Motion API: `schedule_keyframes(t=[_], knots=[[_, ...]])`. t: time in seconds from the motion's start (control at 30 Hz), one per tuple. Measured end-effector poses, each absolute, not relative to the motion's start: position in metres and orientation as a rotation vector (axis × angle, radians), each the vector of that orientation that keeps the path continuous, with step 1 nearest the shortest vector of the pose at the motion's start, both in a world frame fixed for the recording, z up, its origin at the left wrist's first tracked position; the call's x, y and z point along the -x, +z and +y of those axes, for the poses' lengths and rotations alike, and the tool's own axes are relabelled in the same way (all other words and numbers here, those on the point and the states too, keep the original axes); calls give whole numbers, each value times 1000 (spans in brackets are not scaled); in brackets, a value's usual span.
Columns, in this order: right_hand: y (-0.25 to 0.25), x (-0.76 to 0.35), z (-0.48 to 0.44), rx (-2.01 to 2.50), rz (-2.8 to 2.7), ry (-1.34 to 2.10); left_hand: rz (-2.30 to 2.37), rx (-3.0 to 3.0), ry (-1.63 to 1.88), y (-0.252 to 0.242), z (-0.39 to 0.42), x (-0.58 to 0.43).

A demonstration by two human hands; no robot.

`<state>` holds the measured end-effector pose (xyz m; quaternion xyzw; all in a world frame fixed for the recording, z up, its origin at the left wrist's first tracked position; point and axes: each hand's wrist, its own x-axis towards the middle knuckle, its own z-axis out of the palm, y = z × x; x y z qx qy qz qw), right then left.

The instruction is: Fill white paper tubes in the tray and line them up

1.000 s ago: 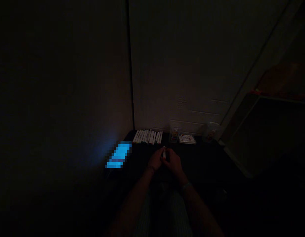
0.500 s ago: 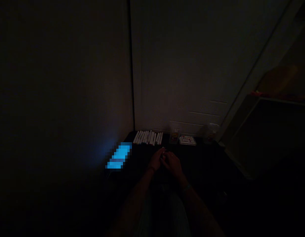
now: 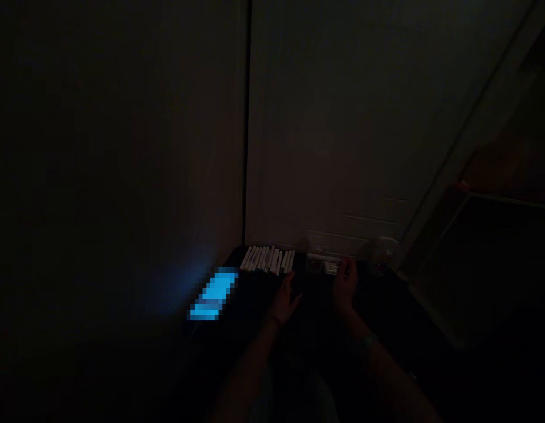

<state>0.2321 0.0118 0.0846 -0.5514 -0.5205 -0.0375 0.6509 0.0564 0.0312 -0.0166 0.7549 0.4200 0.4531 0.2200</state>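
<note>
My left hand (image 3: pixel 284 298) is over the dark tabletop, thumb and fingers apart, with nothing visible in it. Its fingertips are close to the right end of a row of white pens or markers (image 3: pixel 267 258). Farther right, my right hand (image 3: pixel 346 288) reaches to a flat white pack (image 3: pixel 332 268) and covers its right side. Dimness and blur hide whether those fingers grip anything. Beside the pack, on its left, is a small clear container (image 3: pixel 315 261). A second clear container (image 3: pixel 384 252) stands to the right of my right hand.
A lit blue screen (image 3: pixel 214 294), pixelated, lies at the table's left side by the wall. A pale panel (image 3: pixel 325 147) rises behind the table. On the right is a dark shelf or box with a light edge (image 3: pixel 510 201). The room is very dark.
My hands were together in the middle of the table and have parted. The right hand moved right to the white pack; the left hand opened. The view has shifted slightly.
</note>
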Motion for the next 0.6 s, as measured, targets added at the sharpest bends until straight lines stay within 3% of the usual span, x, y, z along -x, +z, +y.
schedule_keyframes(t=[0.27,0.6], knots=[[183,-275,75,1537,-1487,-412,1209,-1914,1311,-26,40,-58],[163,-246,110,1932,-1539,-441,1262,-1825,1295,-25,41,-59]])
